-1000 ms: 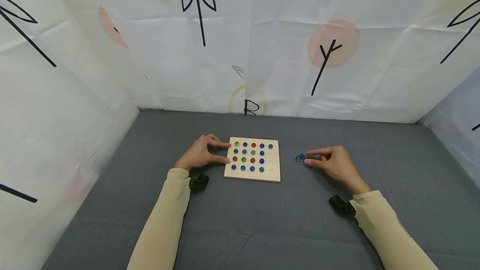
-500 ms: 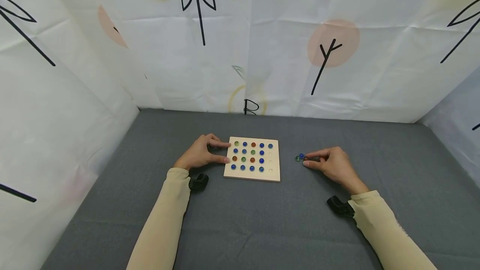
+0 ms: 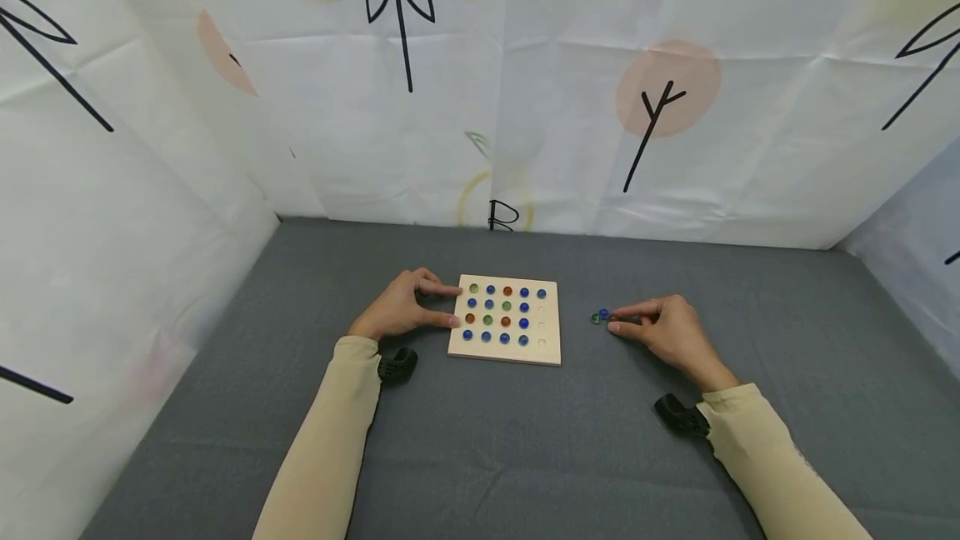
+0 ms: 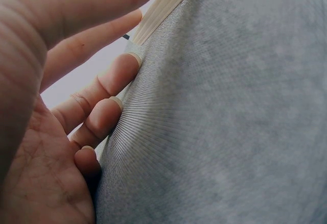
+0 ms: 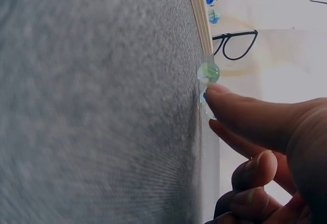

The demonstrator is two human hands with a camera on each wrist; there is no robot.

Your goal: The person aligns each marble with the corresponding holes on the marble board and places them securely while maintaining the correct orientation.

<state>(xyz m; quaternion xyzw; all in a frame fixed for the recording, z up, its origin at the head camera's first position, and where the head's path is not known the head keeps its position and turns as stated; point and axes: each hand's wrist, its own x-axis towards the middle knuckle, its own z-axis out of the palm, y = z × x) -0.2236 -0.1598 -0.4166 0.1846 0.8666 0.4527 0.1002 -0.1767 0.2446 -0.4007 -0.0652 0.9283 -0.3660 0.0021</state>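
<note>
A pale wooden board [image 3: 504, 350] lies on the grey cloth, with blue, green and orange-red glass marbles seated in rows of hollows. Three hollows in its right column hold none. My left hand [image 3: 405, 304] rests at the board's left edge, index finger and thumb touching it some way apart; its other fingers curl loosely in the left wrist view. To the right, my right hand [image 3: 670, 330] pinches a small marble between thumb and index finger, mostly hidden by the fingertips. A green marble [image 5: 208, 72] and a blue marble [image 3: 603, 313] lie close beside those fingertips.
Grey cloth [image 3: 480, 448] covers the table. A white printed sheet [image 3: 570, 140] stands along the back, and another hangs at the left. A black wrist device [image 3: 397, 366] sits under the left wrist, with a similar device [image 3: 682, 415] under the right.
My right thumb and index finger have drawn slightly closer together beside the loose marbles. The left hand and board stay in place.
</note>
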